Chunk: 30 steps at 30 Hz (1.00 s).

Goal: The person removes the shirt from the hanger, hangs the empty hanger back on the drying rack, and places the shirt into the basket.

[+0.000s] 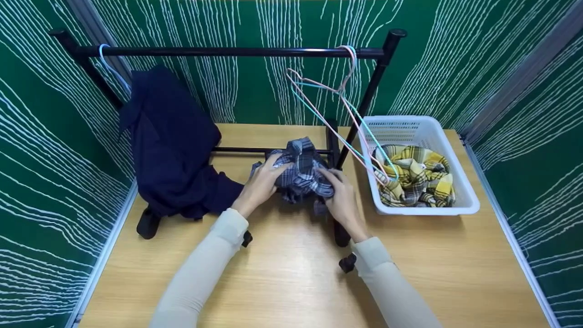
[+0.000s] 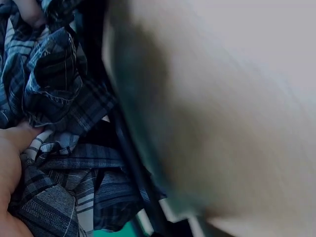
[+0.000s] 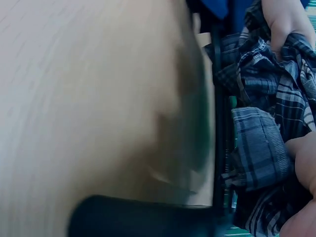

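A crumpled dark grey-blue plaid shirt [image 1: 301,166] is bunched between both hands, above the table in the middle of the rack. My left hand [image 1: 262,183] grips its left side, with the thumb pressed into the folds. On the other side my right hand [image 1: 342,197] holds the cloth with bent fingers. In the left wrist view the shirt [image 2: 54,79] shows loose folds and a stitched edge beside the left hand [image 2: 10,168]. The right wrist view shows a flap of the shirt [image 3: 261,148] near the right hand [image 3: 303,192].
A black clothes rack [image 1: 227,52] stands over the table [image 1: 282,273]. Dark navy clothing [image 1: 168,136] hangs at its left on a light blue hanger [image 1: 114,70]. Pink and turquoise hangers [image 1: 348,109] hang at the right, partly over a white basket [image 1: 462,182] with a yellow plaid garment [image 1: 416,177].
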Each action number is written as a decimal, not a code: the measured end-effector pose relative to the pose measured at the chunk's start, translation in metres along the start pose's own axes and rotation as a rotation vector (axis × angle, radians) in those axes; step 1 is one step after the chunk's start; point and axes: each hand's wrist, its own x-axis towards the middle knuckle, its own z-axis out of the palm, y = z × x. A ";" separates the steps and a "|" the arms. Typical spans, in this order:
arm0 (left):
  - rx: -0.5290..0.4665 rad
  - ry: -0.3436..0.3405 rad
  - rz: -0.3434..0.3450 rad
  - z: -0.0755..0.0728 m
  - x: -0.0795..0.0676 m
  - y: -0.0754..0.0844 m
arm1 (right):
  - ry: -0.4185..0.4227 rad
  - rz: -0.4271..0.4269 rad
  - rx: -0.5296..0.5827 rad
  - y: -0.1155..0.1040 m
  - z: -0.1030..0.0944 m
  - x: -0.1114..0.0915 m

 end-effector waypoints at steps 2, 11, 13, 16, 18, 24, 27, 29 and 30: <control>-0.024 0.016 0.000 -0.003 0.004 0.008 | 0.044 -0.012 0.015 -0.002 -0.008 0.002; -0.069 0.012 -0.007 -0.005 0.015 0.039 | 0.063 -0.013 0.027 0.001 -0.045 -0.002; -0.078 0.000 -0.012 -0.003 0.017 0.045 | 0.043 -0.006 0.025 0.002 -0.053 -0.003; -0.102 -0.008 -0.023 0.001 0.019 0.054 | 0.022 -0.008 0.001 0.006 -0.064 -0.006; -0.134 -0.010 -0.024 0.003 0.021 0.061 | 0.012 -0.014 -0.018 0.009 -0.072 -0.007; -0.214 -0.023 -0.034 0.009 0.031 0.082 | -0.008 -0.013 -0.042 0.018 -0.099 -0.008; -0.235 -0.037 -0.047 0.013 0.038 0.094 | -0.010 0.004 -0.047 0.024 -0.114 -0.010; -0.251 -0.051 -0.053 0.016 0.044 0.103 | -0.004 0.019 -0.039 0.029 -0.124 -0.012; -0.256 -0.056 -0.053 0.018 0.046 0.108 | -0.001 0.027 -0.035 0.032 -0.130 -0.013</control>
